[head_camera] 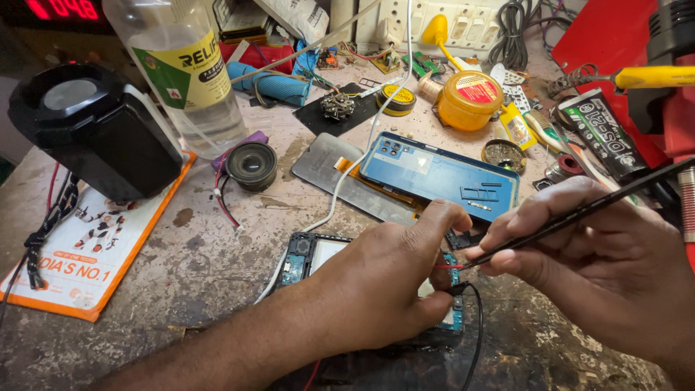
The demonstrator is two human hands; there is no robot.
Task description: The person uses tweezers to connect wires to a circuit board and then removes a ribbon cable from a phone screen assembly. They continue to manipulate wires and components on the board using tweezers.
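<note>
**Two hands at an opened phone on a cluttered repair worktop**

The left hand (391, 279) lies over an opened phone (311, 257), thumb and forefinger pinched together on a thin red wire (449, 266) at the phone's right side. The right hand (601, 253) is closed around a slim black tool (579, 210), held like a pen; its tip meets the red wire just beside the left fingertips. The tool's long axis runs from upper right down to lower left. A black wire (478, 326) curls down from the same spot.

The phone lies flat near the front edge of the worktop (203, 268), mostly hidden under the left hand, its long axis running roughly left to right. Just behind it rest a blue back cover (434, 174) and a grey panel (326, 170), both slanting from upper left to lower right.

The worktop is stained, scratched and crowded. To the left stand a black box-shaped device (94, 130) on an orange-edged leaflet (87, 253), a clear plastic bottle (188, 72) and a small round speaker (251, 165). Farther back sit a yellow tub (469, 100) and a white power strip (463, 25).
</note>
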